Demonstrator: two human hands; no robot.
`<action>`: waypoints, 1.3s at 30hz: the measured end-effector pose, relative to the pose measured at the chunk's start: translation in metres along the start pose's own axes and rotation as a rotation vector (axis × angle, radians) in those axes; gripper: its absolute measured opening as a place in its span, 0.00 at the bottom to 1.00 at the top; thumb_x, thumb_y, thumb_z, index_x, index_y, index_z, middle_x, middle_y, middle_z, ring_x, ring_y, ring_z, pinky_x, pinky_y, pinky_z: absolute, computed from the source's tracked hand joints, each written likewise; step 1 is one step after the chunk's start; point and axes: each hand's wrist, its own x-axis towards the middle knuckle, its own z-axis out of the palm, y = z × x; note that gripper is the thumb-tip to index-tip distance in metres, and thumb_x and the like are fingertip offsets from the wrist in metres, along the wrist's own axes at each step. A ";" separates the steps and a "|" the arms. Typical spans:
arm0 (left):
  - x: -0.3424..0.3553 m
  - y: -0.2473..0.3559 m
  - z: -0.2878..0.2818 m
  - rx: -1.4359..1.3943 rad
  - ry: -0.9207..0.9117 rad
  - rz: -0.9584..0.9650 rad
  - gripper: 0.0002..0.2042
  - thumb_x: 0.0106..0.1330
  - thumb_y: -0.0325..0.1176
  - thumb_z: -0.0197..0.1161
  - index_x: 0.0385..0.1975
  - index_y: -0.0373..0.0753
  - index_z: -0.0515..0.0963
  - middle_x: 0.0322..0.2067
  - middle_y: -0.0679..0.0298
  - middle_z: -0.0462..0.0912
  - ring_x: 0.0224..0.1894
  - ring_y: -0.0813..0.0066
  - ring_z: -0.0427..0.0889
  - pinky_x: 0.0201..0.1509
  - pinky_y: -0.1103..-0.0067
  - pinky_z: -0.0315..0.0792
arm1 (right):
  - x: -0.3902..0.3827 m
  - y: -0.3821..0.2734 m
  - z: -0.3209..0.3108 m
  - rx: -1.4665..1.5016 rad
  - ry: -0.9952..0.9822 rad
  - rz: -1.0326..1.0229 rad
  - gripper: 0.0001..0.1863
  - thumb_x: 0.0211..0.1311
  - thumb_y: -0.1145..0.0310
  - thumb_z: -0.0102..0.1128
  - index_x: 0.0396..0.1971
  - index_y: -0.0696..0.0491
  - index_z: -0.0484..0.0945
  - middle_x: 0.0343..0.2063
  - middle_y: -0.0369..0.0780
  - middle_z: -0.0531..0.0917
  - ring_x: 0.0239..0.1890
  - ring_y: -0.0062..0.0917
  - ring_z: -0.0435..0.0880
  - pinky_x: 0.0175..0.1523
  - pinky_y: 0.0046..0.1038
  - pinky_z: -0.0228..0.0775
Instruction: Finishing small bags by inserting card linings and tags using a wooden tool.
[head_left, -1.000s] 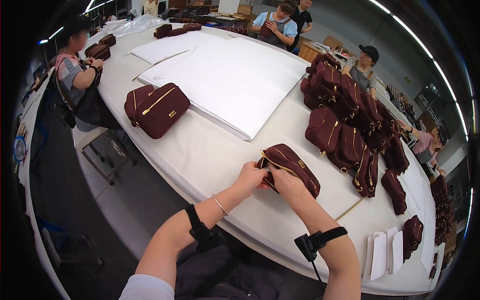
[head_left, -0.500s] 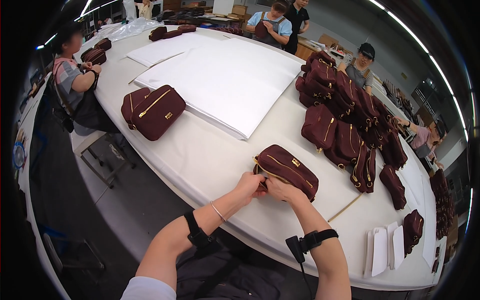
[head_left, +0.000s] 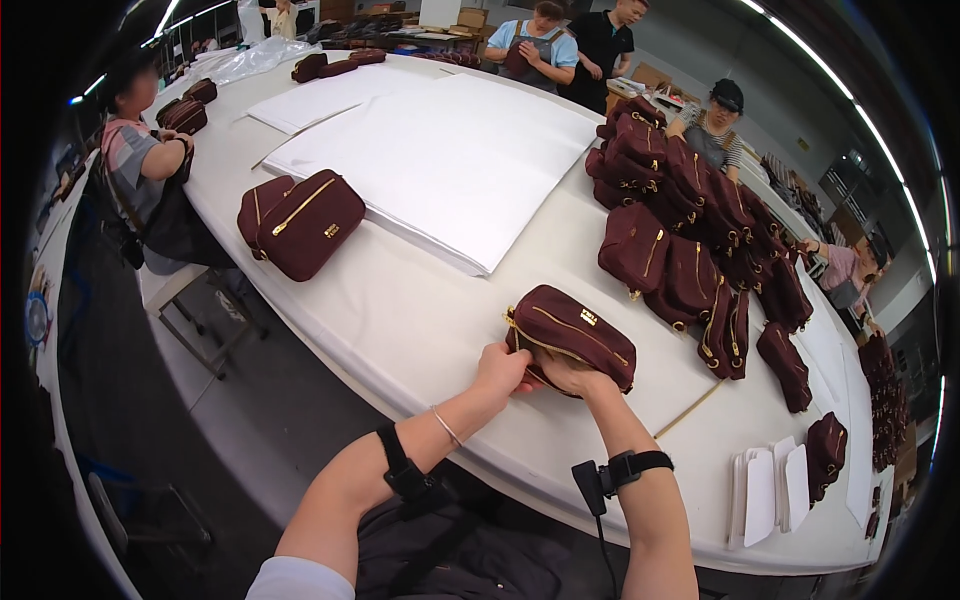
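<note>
A burgundy zippered bag with gold zips lies on the table in front of me, its top zip undone along the near side. My left hand is closed on the edge of the opening at the bag's left end. Into that opening reaches my right hand, its fingers hidden inside the bag. Two more burgundy bags rest together to the left. To the right, a large heap of the same bags is piled up with gold zips and rings showing.
A stack of white sheets covers the middle of the table. White cards stand at the right beside another bag, and a thin strip lies near the heap. Several people are around the table; a stool stands at the left.
My right hand has gone deeper into the bag, and its fingers are now out of sight. The left hand keeps hold of the edge. A person at the back has turned toward the table.
</note>
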 end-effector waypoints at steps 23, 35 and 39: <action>0.034 0.004 -0.004 0.679 0.384 0.418 0.10 0.53 0.23 0.55 0.35 0.26 0.71 0.33 0.38 0.78 0.42 0.40 0.77 0.47 0.59 0.71 | 0.026 -0.008 0.050 0.076 0.255 0.207 0.22 0.67 0.59 0.34 0.52 0.56 0.69 0.53 0.50 0.73 0.56 0.42 0.71 0.61 0.40 0.60; 0.032 0.100 0.022 1.220 -0.045 0.716 0.11 0.50 0.31 0.63 0.31 0.31 0.78 0.29 0.45 0.81 0.34 0.49 0.81 0.37 0.65 0.75 | -0.047 -0.071 -0.060 -0.345 0.494 -0.062 0.16 0.49 0.75 0.56 0.41 0.58 0.71 0.41 0.47 0.78 0.46 0.38 0.76 0.42 0.36 0.73; 0.003 0.112 0.060 1.405 -0.410 0.953 0.11 0.52 0.27 0.59 0.33 0.29 0.75 0.26 0.44 0.80 0.31 0.47 0.80 0.37 0.63 0.75 | -0.085 -0.057 -0.097 -0.590 0.815 -0.126 0.33 0.43 0.73 0.62 0.55 0.56 0.65 0.42 0.43 0.77 0.51 0.36 0.71 0.45 0.39 0.69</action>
